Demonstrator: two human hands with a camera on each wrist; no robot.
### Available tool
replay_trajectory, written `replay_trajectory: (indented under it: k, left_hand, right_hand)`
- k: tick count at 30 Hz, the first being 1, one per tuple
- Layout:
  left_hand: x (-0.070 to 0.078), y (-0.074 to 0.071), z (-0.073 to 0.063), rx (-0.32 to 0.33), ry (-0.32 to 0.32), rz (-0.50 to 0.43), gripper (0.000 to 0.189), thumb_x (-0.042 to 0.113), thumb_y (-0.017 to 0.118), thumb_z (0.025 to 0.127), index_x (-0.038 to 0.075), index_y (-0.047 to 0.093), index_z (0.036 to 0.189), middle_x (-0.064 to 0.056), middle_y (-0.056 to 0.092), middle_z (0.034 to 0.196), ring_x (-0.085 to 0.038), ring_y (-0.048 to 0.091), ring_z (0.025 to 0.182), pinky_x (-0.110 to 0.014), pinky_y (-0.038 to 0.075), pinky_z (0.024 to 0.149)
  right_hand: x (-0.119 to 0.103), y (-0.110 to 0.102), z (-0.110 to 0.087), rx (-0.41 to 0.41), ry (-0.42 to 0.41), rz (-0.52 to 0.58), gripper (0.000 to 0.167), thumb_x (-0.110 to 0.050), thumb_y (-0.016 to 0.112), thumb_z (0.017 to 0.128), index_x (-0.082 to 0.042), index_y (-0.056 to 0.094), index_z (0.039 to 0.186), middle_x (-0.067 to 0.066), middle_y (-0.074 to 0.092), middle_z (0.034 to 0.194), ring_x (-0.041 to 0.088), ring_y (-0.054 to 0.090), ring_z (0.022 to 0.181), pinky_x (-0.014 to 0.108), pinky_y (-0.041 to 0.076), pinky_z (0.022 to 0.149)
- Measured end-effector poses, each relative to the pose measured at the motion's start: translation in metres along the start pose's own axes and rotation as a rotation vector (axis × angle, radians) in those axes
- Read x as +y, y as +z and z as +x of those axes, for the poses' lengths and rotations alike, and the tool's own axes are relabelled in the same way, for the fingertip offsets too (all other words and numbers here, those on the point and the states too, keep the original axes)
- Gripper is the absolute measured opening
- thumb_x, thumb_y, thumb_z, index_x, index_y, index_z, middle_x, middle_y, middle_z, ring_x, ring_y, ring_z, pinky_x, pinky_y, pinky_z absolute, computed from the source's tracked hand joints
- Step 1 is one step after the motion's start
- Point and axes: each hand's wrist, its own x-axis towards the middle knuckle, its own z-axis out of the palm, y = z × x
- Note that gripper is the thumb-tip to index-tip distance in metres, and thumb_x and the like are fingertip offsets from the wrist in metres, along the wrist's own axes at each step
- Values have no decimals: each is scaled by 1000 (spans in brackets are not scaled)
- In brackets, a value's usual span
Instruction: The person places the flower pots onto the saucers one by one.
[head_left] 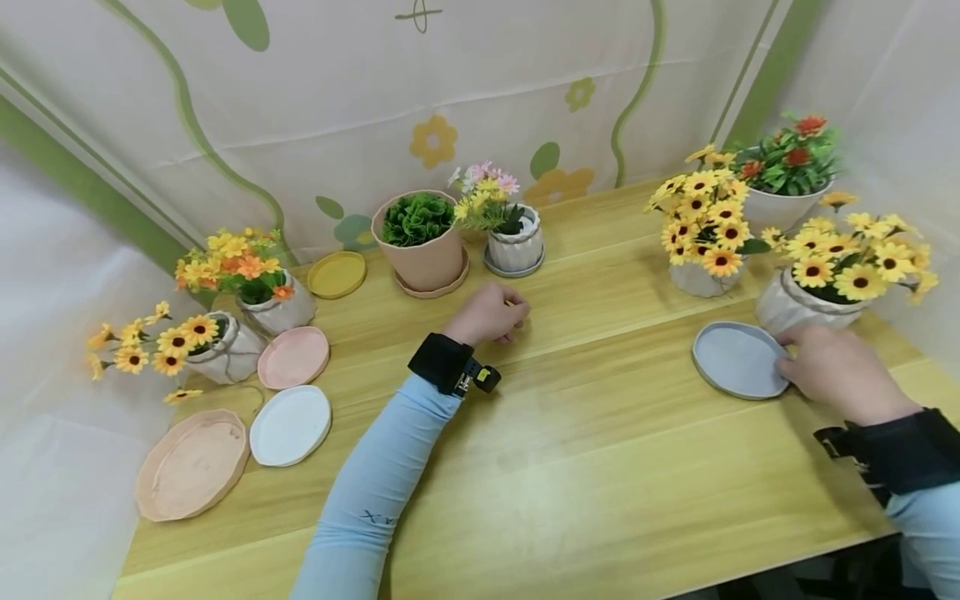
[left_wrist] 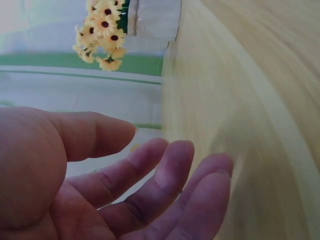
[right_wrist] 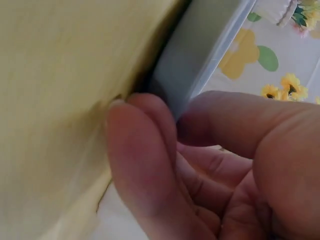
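Note:
My right hand (head_left: 843, 371) pinches the near right edge of a round grey plant saucer (head_left: 738, 360). The right wrist view shows the thumb and fingers at the rim of the saucer (right_wrist: 197, 50), close over the wood. Just behind that saucer stands a ribbed white pot of yellow daisies (head_left: 806, 300). My left hand (head_left: 489, 314) hangs over the middle of the table with loosely bent fingers and nothing in them. Nearest to it are a pink pot (head_left: 420, 260) of green leaves and a small white pot (head_left: 516, 242) of pink and yellow flowers, both on saucers.
At the left stand two more flower pots (head_left: 279, 307), one tilted, beside yellow (head_left: 337, 275), pink (head_left: 293, 357), white (head_left: 291, 425) and large peach (head_left: 193, 465) saucers. More yellow daisies (head_left: 701, 217) and a red-flowered plant (head_left: 787, 167) stand at the back right. A printed curtain (head_left: 480, 75) hangs behind.

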Motion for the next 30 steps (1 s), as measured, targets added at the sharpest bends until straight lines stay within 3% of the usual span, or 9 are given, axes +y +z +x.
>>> replay_trajectory:
  k: [4, 6, 13, 19, 25, 30]
  left_hand:
    - [1, 3, 1, -2, -2, -3, 29, 22, 54, 103, 1, 67, 118, -16, 68, 92, -27, 67, 71, -36, 58, 65]
    - [2, 3, 2, -1, -5, -12, 28, 22, 55, 103, 1, 67, 118, -15, 68, 91, -28, 67, 71, -36, 58, 65]
    - [1, 7, 13, 41, -14, -130, 32, 24, 54, 103, 1, 66, 121, -11, 68, 91, -26, 69, 73, -35, 59, 67]
    - [5, 14, 29, 111, -20, -319, 38, 24, 51, 104, -1, 60, 131, -13, 68, 88, -21, 67, 66, -33, 60, 64]
    - [11, 23, 51, 196, -55, -440, 45, 21, 53, 104, 3, 49, 145, -15, 68, 90, -21, 66, 64, -31, 59, 62]
    - [22, 31, 68, 216, -23, -438, 53, 18, 50, 104, 7, 35, 154, -13, 63, 105, -22, 65, 70, -28, 54, 64]
  right_hand:
    - [-10, -1, 1, -79, 37, 97, 45, -10, 57, 88, 19, 53, 122, 8, 62, 59, 21, 53, 49, 33, 37, 45]
    - [-18, -2, 3, -118, 54, 165, 48, -12, 53, 91, 17, 48, 129, 0, 56, 52, 19, 52, 45, 30, 33, 42]
    - [-60, -10, 28, -135, 61, 337, 56, -12, 52, 93, 12, 40, 142, 4, 63, 59, 23, 59, 51, 30, 39, 41]
    - [-93, -4, 72, -84, 61, 620, 55, -7, 50, 96, 12, 36, 145, 18, 67, 76, 23, 66, 59, 40, 58, 53]
    - [-122, 8, 127, -37, 180, 837, 56, -6, 49, 97, 8, 33, 149, 17, 66, 76, 17, 65, 58, 38, 61, 59]
    - [-133, 14, 162, 33, 261, 916, 54, -6, 46, 98, 5, 34, 149, 9, 64, 71, 13, 63, 56, 34, 60, 57]
